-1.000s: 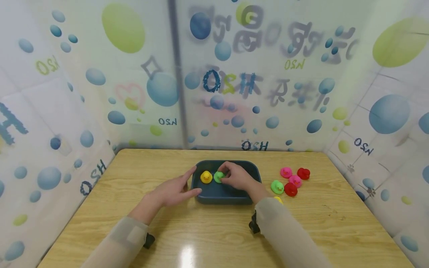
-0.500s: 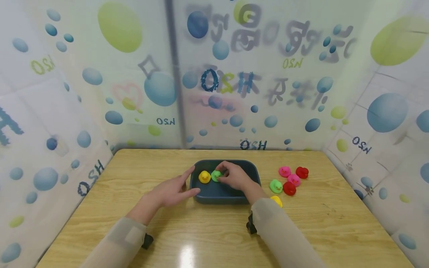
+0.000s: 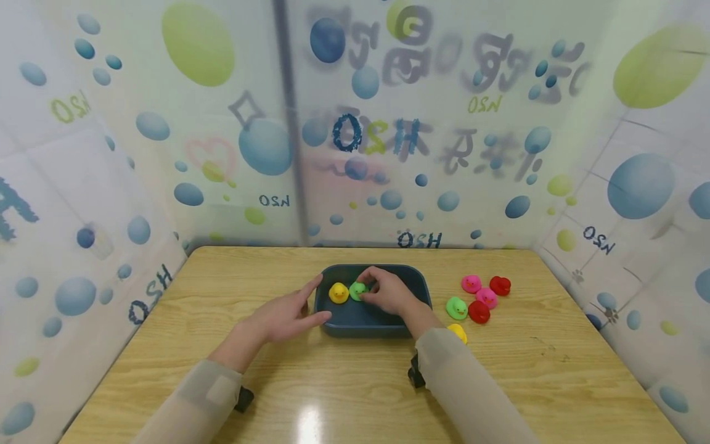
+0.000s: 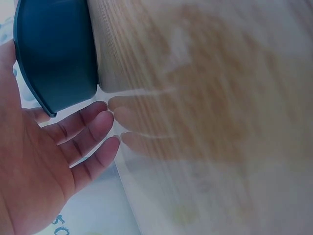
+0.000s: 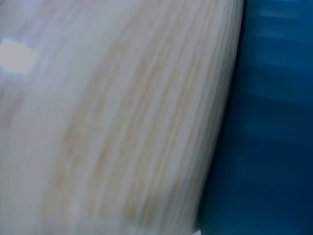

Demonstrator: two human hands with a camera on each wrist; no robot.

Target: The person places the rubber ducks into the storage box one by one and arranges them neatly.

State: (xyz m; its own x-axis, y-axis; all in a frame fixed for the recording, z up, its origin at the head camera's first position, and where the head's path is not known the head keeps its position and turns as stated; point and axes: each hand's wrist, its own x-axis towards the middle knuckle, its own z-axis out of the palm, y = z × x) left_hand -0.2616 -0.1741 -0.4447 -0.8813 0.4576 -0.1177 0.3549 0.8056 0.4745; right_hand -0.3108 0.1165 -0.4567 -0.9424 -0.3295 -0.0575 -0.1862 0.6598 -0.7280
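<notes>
A dark blue tray [image 3: 366, 331] sits on the table, with a yellow rubber duck [image 3: 339, 293] in its left part. Beside that duck, a green rubber duck [image 3: 357, 291] is pinched between the thumb and fingers of my right hand [image 3: 390, 292], which reaches in over the tray's right side. My left hand [image 3: 285, 317] is at the tray's left end, thumb and fingers spread at the rim. In the left wrist view, the fingers [image 4: 93, 129] of that hand are extended below the tray's corner. The right wrist view shows only the tray's wall [image 5: 274, 122] and table.
Right of the tray lie pink ducks [image 3: 471, 283], red ducks [image 3: 479, 312] and another green duck [image 3: 457, 308]. A yellow duck [image 3: 458, 333] is partly hidden by the right forearm. Patterned curtains [image 3: 355, 209] enclose the wooden table [image 3: 344, 388].
The right hand has shifted the green duck slightly left, closer to the yellow one, then stays still. The head view has turned slightly. My left hand keeps its place at the tray.
</notes>
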